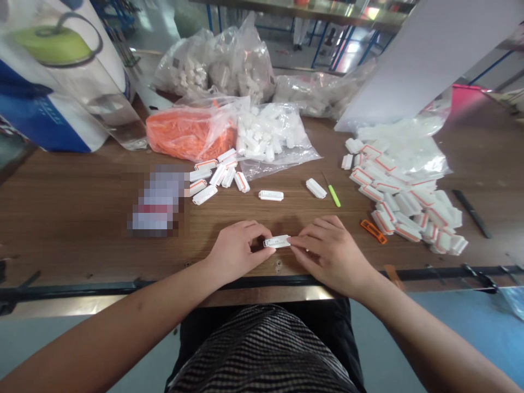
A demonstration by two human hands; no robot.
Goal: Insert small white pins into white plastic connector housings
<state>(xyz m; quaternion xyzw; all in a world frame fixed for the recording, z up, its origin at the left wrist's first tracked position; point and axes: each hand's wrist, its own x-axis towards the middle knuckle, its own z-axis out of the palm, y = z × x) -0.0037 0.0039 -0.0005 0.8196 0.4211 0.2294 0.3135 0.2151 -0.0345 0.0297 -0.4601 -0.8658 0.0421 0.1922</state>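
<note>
Between my two hands, just above the table's near edge, is a small white plastic piece [277, 241] with printed markings on its face. My left hand [239, 245] pinches its left end between thumb and fingers. The fingertips of my right hand [333, 251] grip the right end. Beyond my hands lie two similar loose white pieces, one straight ahead [271, 195] and one farther right [316, 188]. Beside the latter rests a thin tool with a green handle [334, 195]. An orange plastic frame [373, 231] lies to the right of my right hand.
Several white pieces with orange edging [219, 174] lie left of centre; a larger pile [409, 207] covers the right. Behind stand bags of orange parts [188, 134] and white parts [270, 134]. A dark knife-like tool [471, 213] lies far right, and a green-lidded jug [77, 71] stands left.
</note>
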